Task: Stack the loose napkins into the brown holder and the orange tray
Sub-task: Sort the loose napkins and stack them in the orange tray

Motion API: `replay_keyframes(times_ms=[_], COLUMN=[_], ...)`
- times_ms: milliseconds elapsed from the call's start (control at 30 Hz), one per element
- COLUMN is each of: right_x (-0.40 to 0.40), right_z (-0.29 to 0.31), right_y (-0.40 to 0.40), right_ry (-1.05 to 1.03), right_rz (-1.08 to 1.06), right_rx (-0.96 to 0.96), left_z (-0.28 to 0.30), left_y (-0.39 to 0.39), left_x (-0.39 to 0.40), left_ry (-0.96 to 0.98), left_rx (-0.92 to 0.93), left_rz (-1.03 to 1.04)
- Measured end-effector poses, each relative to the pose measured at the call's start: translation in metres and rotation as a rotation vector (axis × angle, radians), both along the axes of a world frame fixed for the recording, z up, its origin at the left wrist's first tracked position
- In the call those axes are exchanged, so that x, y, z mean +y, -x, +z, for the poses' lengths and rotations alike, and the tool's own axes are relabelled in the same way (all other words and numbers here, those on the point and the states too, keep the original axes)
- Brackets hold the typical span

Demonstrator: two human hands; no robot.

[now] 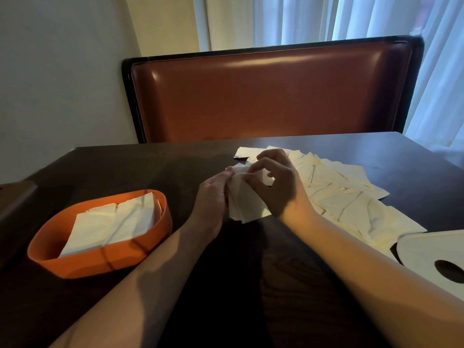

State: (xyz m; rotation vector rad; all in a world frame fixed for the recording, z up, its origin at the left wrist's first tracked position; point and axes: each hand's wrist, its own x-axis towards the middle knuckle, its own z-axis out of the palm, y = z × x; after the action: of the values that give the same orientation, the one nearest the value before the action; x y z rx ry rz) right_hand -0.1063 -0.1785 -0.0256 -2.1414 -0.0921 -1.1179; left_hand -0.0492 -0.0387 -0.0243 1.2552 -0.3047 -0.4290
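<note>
Both hands hold a small bundle of white napkins (244, 204) upright above the middle of the dark table (125, 167). My left hand (213, 197) grips the bundle's left edge. My right hand (273, 182) pinches its top with curled fingers. Several loose white napkins (346, 192) lie spread on the table to the right, behind my right hand. The orange tray (100, 262) sits at the left and holds a flat stack of napkins (113, 222). A brown object (15, 204), partly cut off at the far left edge, may be the brown holder.
A white lid-like piece with a dark oval hole (431, 257) lies at the right edge, over some napkins. A brown leather booth seat (271, 96) stands behind the table. White curtains (351, 18) hang beyond it.
</note>
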Motion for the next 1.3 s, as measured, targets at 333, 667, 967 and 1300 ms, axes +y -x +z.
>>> replay_keyframes(times_ms=[333, 667, 967, 1300], right_x=[0.004, 0.009, -0.012, -0.004], right_z=[0.010, 0.022, -0.001, 0.007], right_y=[0.003, 0.014, 0.007, 0.008], right_ry=[-0.519, -0.877, 0.049, 0.263], right_rz=[0.091, 0.343, 0.040, 0.066], right_rx=[0.136, 0.146, 0.656, 0.709], left_z=[0.011, 0.012, 0.010, 0.016], left_y=[0.017, 0.025, 0.003, 0.005], left_x=[0.001, 0.003, 0.007, 0.011], left_ry=[-0.047, -0.190, 0.076, 0.322], left_rx=[-0.125, -0.203, -0.073, 0.138], left_rz=[-0.176, -0.235, 0.082, 0.122])
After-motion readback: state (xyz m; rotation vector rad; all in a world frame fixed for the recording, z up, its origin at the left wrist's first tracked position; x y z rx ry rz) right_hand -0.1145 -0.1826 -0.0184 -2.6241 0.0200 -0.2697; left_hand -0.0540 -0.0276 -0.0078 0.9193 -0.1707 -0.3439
